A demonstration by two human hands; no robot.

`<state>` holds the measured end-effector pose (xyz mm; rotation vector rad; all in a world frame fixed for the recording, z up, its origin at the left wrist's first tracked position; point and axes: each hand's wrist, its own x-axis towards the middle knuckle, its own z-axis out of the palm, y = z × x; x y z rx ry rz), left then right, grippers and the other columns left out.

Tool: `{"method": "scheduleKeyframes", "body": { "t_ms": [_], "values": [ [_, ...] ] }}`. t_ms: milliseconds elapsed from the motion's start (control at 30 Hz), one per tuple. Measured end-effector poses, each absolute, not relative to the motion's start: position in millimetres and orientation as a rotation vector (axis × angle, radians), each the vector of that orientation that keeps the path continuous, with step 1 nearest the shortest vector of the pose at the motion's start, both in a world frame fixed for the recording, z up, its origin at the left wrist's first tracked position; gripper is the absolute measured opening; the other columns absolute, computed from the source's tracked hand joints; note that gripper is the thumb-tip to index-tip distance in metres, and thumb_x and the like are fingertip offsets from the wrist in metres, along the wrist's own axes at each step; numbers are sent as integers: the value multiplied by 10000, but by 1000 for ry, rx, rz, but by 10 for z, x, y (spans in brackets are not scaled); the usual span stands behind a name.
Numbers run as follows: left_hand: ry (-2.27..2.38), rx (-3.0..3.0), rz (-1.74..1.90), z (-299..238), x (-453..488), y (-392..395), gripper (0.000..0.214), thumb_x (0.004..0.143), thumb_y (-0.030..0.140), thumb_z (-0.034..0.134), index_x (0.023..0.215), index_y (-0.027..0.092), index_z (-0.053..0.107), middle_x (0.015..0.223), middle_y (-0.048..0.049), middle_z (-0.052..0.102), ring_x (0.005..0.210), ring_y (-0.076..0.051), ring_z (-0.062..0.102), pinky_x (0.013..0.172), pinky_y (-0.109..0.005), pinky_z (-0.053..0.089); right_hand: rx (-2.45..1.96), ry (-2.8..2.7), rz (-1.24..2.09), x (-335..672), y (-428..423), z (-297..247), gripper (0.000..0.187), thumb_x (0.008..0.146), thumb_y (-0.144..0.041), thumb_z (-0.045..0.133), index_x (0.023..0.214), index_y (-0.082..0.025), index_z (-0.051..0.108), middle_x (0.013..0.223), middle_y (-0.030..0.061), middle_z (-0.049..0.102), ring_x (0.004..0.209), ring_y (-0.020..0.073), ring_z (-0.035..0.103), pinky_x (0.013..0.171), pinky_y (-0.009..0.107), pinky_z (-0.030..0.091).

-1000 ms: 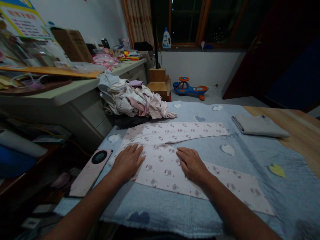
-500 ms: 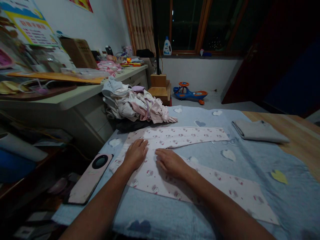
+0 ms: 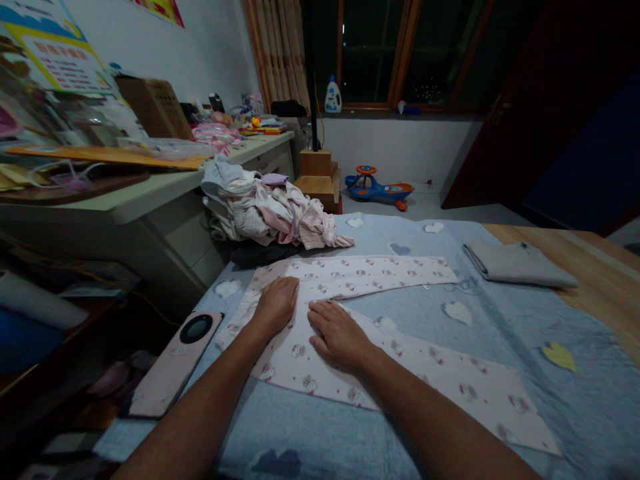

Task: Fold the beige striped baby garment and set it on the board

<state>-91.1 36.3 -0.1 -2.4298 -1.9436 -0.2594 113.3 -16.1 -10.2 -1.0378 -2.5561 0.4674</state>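
Note:
A pair of light pink printed pants (image 3: pixel 295 360) lies spread on the blue patterned cloth (image 3: pixel 420 333), its waist toward the left and both legs pointing right. On the upper part of the pants rests my left hand (image 3: pixel 277 303), palm down with the fingers laid out. My right hand (image 3: pixel 340 333) lies flat near the crotch, its fingers stretched toward the left hand and its thumb apart. A narrow gap separates the two hands. Neither one grips the fabric.
A heap of crumpled clothes (image 3: pixel 270 207) sits at the back left, beside the desk (image 3: pixel 135 203). A phone (image 3: pixel 173 367) lies at the cloth's left edge. To the right is a folded grey garment (image 3: pixel 517 262). A blue ride-on toy (image 3: pixel 377 187) stands on the floor beyond.
My right hand has shifted very slightly to the left, its fingers a little more spread. The left hand stays nearly in place, and the pants lie as before.

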Motion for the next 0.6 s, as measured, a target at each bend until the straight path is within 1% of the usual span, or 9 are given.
{"method": "scheduleKeyframes", "body": {
  "t_ms": [100,233,300,433,500,600],
  "values": [
    [-1906,-2442,-228,37,-896,438,378,1000,272,332,1211,178,631,1284,-117,658,1187,-260,574,1003,-397,433,-1036,-2536,481,1141,-166,-88,501,910,-305,564,1389,-165,521,1520,135,465,1415,245,389,1205,442,239],
    [-1918,-2410,-151,99,-918,624,321,987,272,363,1110,191,649,1155,-113,695,1097,-248,610,959,-383,446,-1034,-2523,485,1148,-170,-71,478,912,-301,563,1369,-165,535,1513,133,472,1407,246,397,1203,438,245],
    [-1927,-2394,-107,112,-940,769,309,974,252,380,1094,173,653,1171,-131,684,1085,-249,613,950,-369,449,-1026,-2528,485,1147,-168,-71,477,912,-301,566,1365,-154,538,1510,138,473,1407,250,397,1204,436,245],
    [-2002,-2407,-56,109,-999,1110,310,945,221,412,1160,174,630,1254,-129,651,1084,-232,620,927,-321,458,-1035,-2527,489,1144,-162,-85,489,915,-311,568,1380,-163,529,1516,136,466,1413,251,391,1206,446,239],
    [-2023,-2441,-17,120,-1036,1264,325,908,232,479,1196,170,616,1241,-125,665,1082,-221,629,920,-292,461,-1039,-2528,494,1146,-160,-89,493,914,-314,572,1382,-163,529,1517,137,465,1415,251,389,1206,447,238],
    [-2036,-2475,39,168,-1080,1420,420,828,233,581,1241,158,604,1229,-125,683,1057,-215,648,889,-262,469,-1033,-2523,501,1150,-163,-84,494,909,-313,582,1376,-159,533,1517,135,467,1416,252,387,1206,443,238]
  ]
}}
